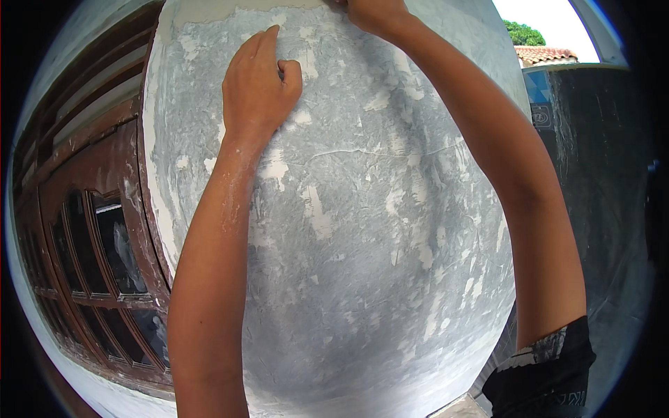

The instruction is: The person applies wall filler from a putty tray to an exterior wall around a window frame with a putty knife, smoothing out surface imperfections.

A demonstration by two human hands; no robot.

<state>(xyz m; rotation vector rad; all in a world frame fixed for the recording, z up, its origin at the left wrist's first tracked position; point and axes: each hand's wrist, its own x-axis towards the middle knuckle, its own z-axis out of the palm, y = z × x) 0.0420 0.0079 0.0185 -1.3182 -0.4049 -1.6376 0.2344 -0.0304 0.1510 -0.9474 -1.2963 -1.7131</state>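
A grey wall (348, 230) with pale, patchy scrapes and flaking paint fills the middle of the view. My left hand (256, 90) is raised in front of its upper left part, back toward me. Its fingers point up and the thumb stands apart, with nothing seen in it; whether it touches the wall I cannot tell. Higher and to the right, my right hand (375, 14) is closed at the top edge of the picture. A dark bit shows at its fingers, but the thing held is cut off. Pale dust marks my left forearm (233, 202).
On the left is a brown wooden window frame (83, 216) with dark panes and slats above. A dark panel (599, 160) stands at right, with a tiled roof (547, 54) and a green tree (523, 33) beyond. A smooth beige layer (209, 10) covers the wall's top.
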